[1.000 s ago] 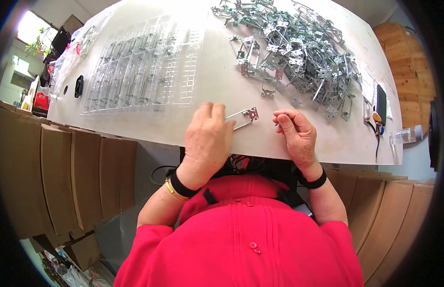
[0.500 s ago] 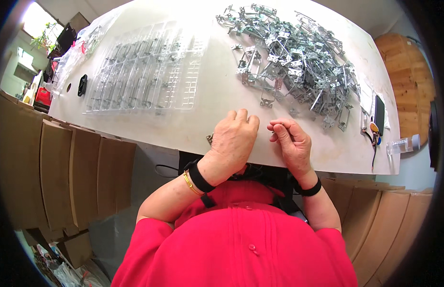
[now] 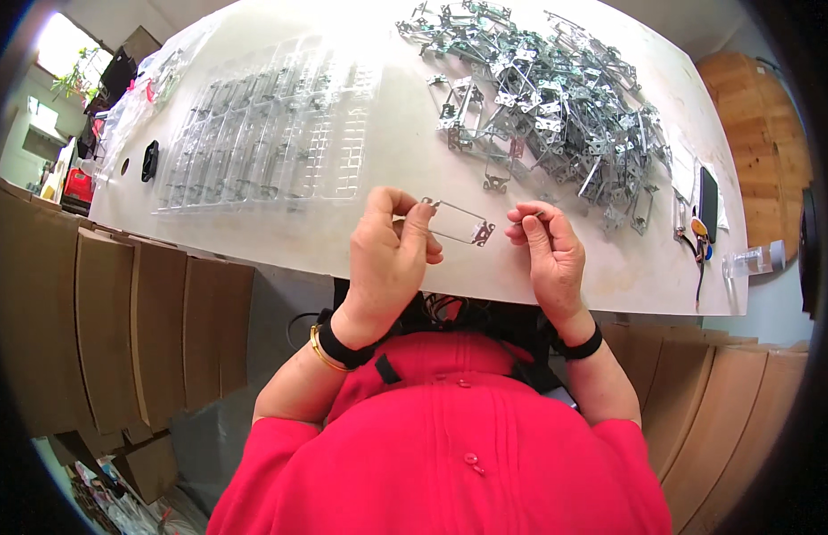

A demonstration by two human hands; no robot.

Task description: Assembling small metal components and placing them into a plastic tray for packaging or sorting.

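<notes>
Between thumb and fingers, my left hand (image 3: 384, 245) grips one end of a metal bracket (image 3: 483, 234). It is a narrow frame of two thin rods with a cut-out plate at the far end, pointing right toward my other hand. My right hand (image 3: 553, 259) is closed in a pinch near the table's front edge; a small thin thing shows at its fingertips, too small to name. Beyond it spreads a large tangled pile of similar metal brackets (image 3: 557, 111). One loose bracket (image 3: 495, 184) lies at the pile's near edge.
A clear plastic tray (image 3: 347, 183) with bracket-like parts in its compartments sits on the white table (image 3: 316, 241) at left, beside a black clip-like piece (image 3: 150, 160). A phone (image 3: 707, 205) and a clear bottle (image 3: 754, 260) lie at right. Cardboard boxes (image 3: 106, 330) flank the table.
My left hand has turned and moved left, and the bracket, mostly hidden under it before, now shows stretched out to the right. My right hand has shifted slightly, still pinched.
</notes>
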